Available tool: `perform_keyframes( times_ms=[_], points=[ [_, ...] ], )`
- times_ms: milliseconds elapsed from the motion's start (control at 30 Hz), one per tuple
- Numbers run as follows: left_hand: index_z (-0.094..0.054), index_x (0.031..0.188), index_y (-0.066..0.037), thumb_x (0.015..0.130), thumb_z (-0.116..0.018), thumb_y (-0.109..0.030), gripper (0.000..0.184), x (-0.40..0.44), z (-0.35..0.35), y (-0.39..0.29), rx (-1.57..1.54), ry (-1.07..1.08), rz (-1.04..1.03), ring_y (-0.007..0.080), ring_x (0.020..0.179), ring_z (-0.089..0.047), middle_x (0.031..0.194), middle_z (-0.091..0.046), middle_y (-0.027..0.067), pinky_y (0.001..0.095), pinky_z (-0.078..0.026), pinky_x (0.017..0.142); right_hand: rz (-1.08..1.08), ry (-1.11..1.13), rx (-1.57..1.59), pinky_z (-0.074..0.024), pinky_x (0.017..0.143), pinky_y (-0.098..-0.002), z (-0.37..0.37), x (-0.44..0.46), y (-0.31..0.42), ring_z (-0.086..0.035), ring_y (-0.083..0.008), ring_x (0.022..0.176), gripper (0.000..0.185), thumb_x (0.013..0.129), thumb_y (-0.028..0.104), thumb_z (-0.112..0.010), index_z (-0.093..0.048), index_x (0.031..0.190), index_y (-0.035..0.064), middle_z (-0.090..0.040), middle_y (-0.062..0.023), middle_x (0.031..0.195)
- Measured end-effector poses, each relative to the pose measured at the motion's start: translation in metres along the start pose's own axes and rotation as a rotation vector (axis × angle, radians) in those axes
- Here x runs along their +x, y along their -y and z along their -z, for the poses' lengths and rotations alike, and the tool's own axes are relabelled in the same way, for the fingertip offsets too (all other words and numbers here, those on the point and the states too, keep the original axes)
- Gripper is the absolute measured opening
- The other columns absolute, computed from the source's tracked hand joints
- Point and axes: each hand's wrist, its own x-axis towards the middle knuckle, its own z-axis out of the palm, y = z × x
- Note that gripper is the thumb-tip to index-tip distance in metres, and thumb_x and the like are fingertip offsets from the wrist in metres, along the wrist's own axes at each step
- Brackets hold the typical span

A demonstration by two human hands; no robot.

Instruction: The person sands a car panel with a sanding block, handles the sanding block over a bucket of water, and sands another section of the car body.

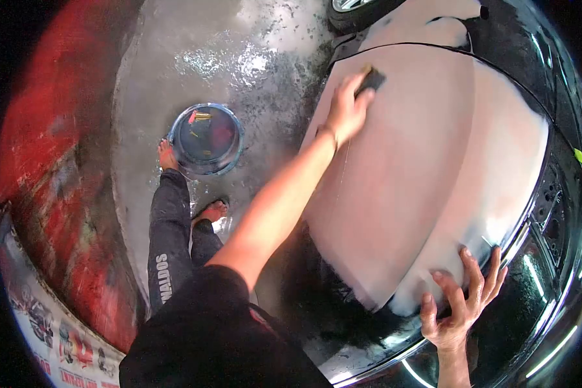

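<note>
A dark block (371, 80) is held in my left hand (349, 111) against the pale, primer-coloured area of a black car's panel (394, 142). My left arm is stretched out, with a thin band at the wrist. Lower right, my right hand (459, 301) rests with spread fingers near the edge of the pale area, where it meets glossy black paint (498, 323). It holds nothing. A thin wet streak runs down the panel below my left wrist.
A round bucket (239, 145) of dark liquid, with small pink and yellow items inside, stands on the wet floor (155, 64) by my bare feet. A car wheel (350, 6) shows at the top. A red surface (64, 174) and printed banner (64, 336) lie left.
</note>
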Motion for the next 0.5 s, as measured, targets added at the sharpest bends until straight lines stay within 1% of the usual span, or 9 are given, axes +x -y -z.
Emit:
perform_keyframes(
  times_ms=[67, 133, 200, 233, 267, 333, 433, 467, 500],
  points=[
    [-0.068, 0.146, 0.0, 0.105, -0.074, -0.016, 0.045, 0.033, -0.012, 0.01, 0.033, -0.065, 0.057, 0.0449, 0.128, -0.067, 0.136, -0.07, 0.0242, 0.0515, -0.052, 0.111, -0.003, 0.007, -0.002, -0.0095, 0.141, -0.0676, 0.001, 0.001, 0.001, -0.037, -0.056, 0.166, 0.021, 0.088, 0.041, -0.076, -0.084, 0.102, 0.0263, -0.069, -0.0073, 0.157],
    [-0.068, 0.147, 0.0, 0.105, -0.074, -0.015, 0.045, 0.006, 0.0, -0.027, 0.069, -0.022, 0.114, 0.0446, 0.126, -0.067, 0.136, -0.07, 0.024, 0.0524, -0.051, 0.112, -0.006, 0.006, 0.002, -0.0091, 0.141, -0.0673, 0.003, 0.001, 0.002, -0.037, -0.0561, 0.165, 0.022, 0.088, 0.041, -0.075, -0.084, 0.102, 0.0265, -0.069, -0.0072, 0.157],
    [-0.066, 0.156, -0.007, 0.106, -0.072, -0.01, 0.05, -0.077, 0.009, -0.056, 0.036, 0.03, -0.015, 0.0447, 0.136, -0.061, 0.145, -0.067, 0.0217, 0.055, -0.046, 0.12, 0.008, -0.019, 0.013, -0.0085, 0.141, -0.0674, 0.002, 0.001, 0.002, -0.038, -0.0559, 0.165, 0.022, 0.088, 0.039, -0.075, -0.084, 0.104, 0.0265, -0.069, -0.0071, 0.156],
    [-0.063, 0.16, -0.006, 0.106, -0.076, -0.006, 0.056, -0.124, 0.028, -0.097, 0.154, 0.125, -0.003, 0.043, 0.153, -0.056, 0.163, -0.06, 0.0243, 0.0549, -0.044, 0.128, 0.008, -0.023, 0.022, -0.0085, 0.141, -0.0676, 0.003, 0.002, 0.002, -0.038, -0.0558, 0.166, 0.022, 0.088, 0.039, -0.075, -0.083, 0.104, 0.0264, -0.069, -0.0071, 0.156],
    [-0.06, 0.165, -0.013, 0.103, -0.076, -0.001, 0.065, -0.16, 0.046, -0.13, 0.167, 0.247, 0.034, 0.0426, 0.155, -0.052, 0.163, -0.06, 0.021, 0.0571, -0.041, 0.13, 0.007, -0.023, 0.03, -0.0084, 0.141, -0.0677, 0.004, 0.002, 0.003, -0.038, -0.0557, 0.166, 0.021, 0.088, 0.038, -0.075, -0.083, 0.104, 0.0263, -0.069, -0.0071, 0.156],
    [-0.059, 0.167, -0.015, 0.101, -0.077, 0.0, 0.07, -0.212, 0.057, -0.16, 0.111, 0.304, 0.147, 0.0423, 0.155, -0.052, 0.162, -0.061, 0.0189, 0.0566, -0.039, 0.132, 0.005, -0.029, 0.047, -0.0076, 0.14, -0.0677, 0.005, 0.004, 0.003, -0.037, -0.0553, 0.166, 0.021, 0.089, 0.036, -0.075, -0.083, 0.105, 0.0261, -0.069, -0.0071, 0.156],
    [-0.059, 0.167, -0.014, 0.102, -0.074, 0.002, 0.069, -0.138, 0.031, -0.131, 0.042, 0.219, 0.011, 0.0418, 0.152, -0.055, 0.163, -0.061, 0.0178, 0.0556, -0.039, 0.131, 0.0, -0.016, 0.053, -0.0063, 0.14, -0.068, 0.005, 0.003, 0.002, -0.036, -0.055, 0.166, 0.024, 0.089, 0.036, -0.076, -0.084, 0.108, 0.0261, -0.068, -0.007, 0.156],
    [-0.064, 0.159, -0.01, 0.1, -0.071, 0.002, 0.061, -0.088, 0.011, -0.12, 0.058, 0.131, -0.078, 0.0414, 0.139, -0.06, 0.149, -0.066, 0.0171, 0.0538, -0.047, 0.117, -0.001, -0.021, 0.054, -0.0063, 0.14, -0.068, 0.004, 0.004, 0.002, -0.036, -0.0546, 0.166, 0.024, 0.089, 0.037, -0.076, -0.084, 0.108, 0.026, -0.068, -0.0067, 0.156],
    [-0.067, 0.155, -0.009, 0.101, -0.072, -0.001, 0.055, -0.036, -0.006, -0.096, 0.145, 0.089, -0.17, 0.041, 0.135, -0.061, 0.146, -0.067, 0.0169, 0.0525, -0.048, 0.115, -0.006, -0.016, 0.054, -0.0064, 0.14, -0.0681, 0.005, 0.005, 0.003, -0.036, -0.0542, 0.167, 0.024, 0.089, 0.037, -0.077, -0.084, 0.108, 0.0259, -0.068, -0.0064, 0.156]
  ],
)
